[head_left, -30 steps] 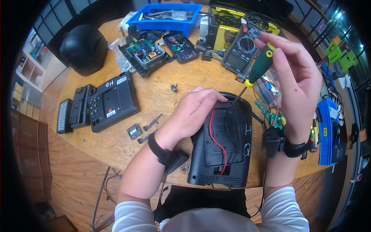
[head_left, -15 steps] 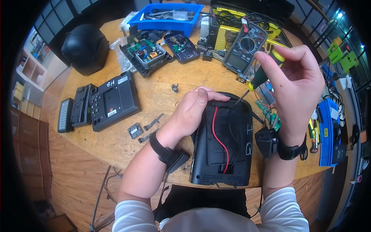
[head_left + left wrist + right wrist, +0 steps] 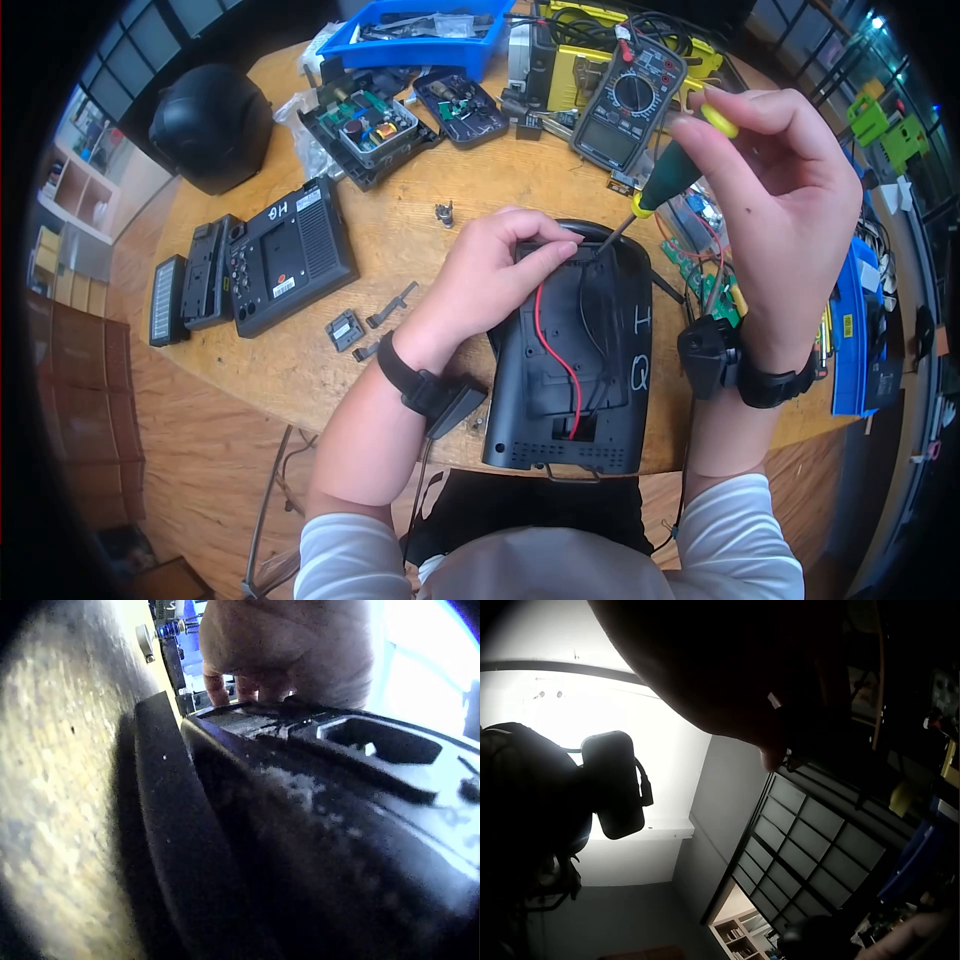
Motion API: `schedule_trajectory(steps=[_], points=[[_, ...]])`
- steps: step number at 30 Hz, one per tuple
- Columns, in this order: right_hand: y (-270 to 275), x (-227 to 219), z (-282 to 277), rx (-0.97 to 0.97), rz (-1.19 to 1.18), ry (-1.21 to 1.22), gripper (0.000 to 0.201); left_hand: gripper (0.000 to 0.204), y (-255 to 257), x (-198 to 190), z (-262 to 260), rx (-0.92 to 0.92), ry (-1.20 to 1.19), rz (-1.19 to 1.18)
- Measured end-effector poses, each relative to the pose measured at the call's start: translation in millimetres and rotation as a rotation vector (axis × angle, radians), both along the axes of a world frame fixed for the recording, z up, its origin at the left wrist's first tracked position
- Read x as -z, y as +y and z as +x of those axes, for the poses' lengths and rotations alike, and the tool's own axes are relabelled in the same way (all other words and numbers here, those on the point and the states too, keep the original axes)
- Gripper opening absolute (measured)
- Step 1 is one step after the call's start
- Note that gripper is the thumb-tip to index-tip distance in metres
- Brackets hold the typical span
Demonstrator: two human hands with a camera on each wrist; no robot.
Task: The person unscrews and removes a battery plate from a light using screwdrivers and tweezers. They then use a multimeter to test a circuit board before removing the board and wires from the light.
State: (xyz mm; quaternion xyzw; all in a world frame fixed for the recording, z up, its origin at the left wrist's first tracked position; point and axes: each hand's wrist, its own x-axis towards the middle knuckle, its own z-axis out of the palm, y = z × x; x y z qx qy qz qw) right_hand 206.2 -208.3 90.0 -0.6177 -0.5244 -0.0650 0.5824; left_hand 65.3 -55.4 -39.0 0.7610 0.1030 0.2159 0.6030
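Note:
A black plastic device casing (image 3: pixel 610 380), marked H Q in white, lies face down at the table's front edge with a red wire (image 3: pixel 556 355) along its back. My left hand (image 3: pixel 495 265) grips its far end, thumb and forefinger meeting near the top corner. In the left wrist view, the fingers of that hand (image 3: pixel 292 656) reach down past the casing's far edge. My right hand (image 3: pixel 790 190) holds a green-and-yellow screwdriver (image 3: pixel 668 182) by the handle's end, tilted, its tip at the casing's top recess. The right wrist view shows this hand mostly in shadow.
To the left lie a second H Q device (image 3: pixel 295 260) and small black parts (image 3: pixel 346 330). Behind are an opened circuit box (image 3: pixel 375 135), a blue tray (image 3: pixel 420 50) and a multimeter (image 3: pixel 628 105). Green circuit boards with wires (image 3: pixel 700 280) and a blue bin (image 3: pixel 852 330) are at right.
My left thumb has come down from its raised position to meet the forefinger at the casing's top. My right hand has shifted outward, still with the screwdriver at the same recess.

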Motion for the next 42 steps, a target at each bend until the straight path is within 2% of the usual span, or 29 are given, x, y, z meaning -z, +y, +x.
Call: schedule_trajectory(steps=[2,6,8,9,11,12,14,15,17,21,23,24,27,29,30,32,33,35,37,38,40,42], points=[[1,-1,-4,0.127,-0.020,-0.043,0.019,0.017,-1,-1,1,0.000,0.002,-0.014],[4,4,-7,0.190,0.000,-0.055,0.022,0.016,-2,-2,-1,0.004,0.002,-0.047],[3,3,-14,-0.081,0.195,-0.137,0.024,0.016,-2,-3,0,0.008,0.000,-0.040],[1,-2,-16,-0.078,0.199,-0.138,0.024,0.016,-2,-1,0,0.005,-0.005,-0.037],[-2,-12,-21,0.041,0.055,-0.056,0.021,0.015,-2,-2,-1,0.003,-0.007,-0.029],[4,-15,-25,0.043,0.059,-0.055,0.021,0.015,-1,-2,-1,-0.004,0.000,0.001],[20,-17,-33,0.227,0.065,0.177,0.019,0.015,-1,-3,-1,-0.014,0.006,0.031],[15,-12,-27,0.227,0.064,0.178,0.019,0.015,-1,-3,-1,-0.007,0.004,0.009],[3,-1,-10,0.074,0.045,-0.055,0.016,0.015,-2,-2,-1,0.000,0.004,-0.016],[-2,4,-8,0.058,-0.001,0.083,0.016,0.015,-1,-3,0,-0.002,-0.015,0.020],[5,19,-2,-0.003,0.172,0.081,0.016,0.016,-1,-4,-1,-0.006,0.000,0.042],[5,19,0,-0.002,0.171,0.082,0.016,0.016,-1,-3,-1,-0.004,0.006,0.040],[6,11,-6,0.100,0.083,0.052,0.018,0.017,-2,-3,0,0.001,0.011,0.013],[4,-2,-20,0.279,-0.080,-0.094,0.021,0.017,-3,-4,1,0.004,0.011,-0.012],[5,3,-21,0.279,-0.078,-0.093,0.021,0.017,-3,-4,1,0.000,0.016,0.000],[9,15,-20,0.142,0.231,-0.002,0.025,0.017,-2,-4,1,-0.005,0.024,0.017],[8,12,-20,0.143,0.238,0.001,0.025,0.017,-2,-3,1,-0.004,0.019,0.029],[5,4,-19,0.324,0.056,-0.182,0.026,0.016,0,0,2,0.007,0.018,0.055],[2,1,-22,0.351,0.042,-0.187,0.026,0.019,0,3,3,0.003,0.053,-0.099],[-1,-1,-23,0.364,0.017,-0.199,0.026,0.019,-2,3,3,0.013,0.057,-0.094],[-10,-5,-16,0.354,-0.037,-0.150,0.024,0.021,-2,1,3,0.047,0.007,-0.182],[-22,-6,-2,0.157,0.017,0.011,0.024,0.022,0,0,2,0.045,0.017,-0.138]])
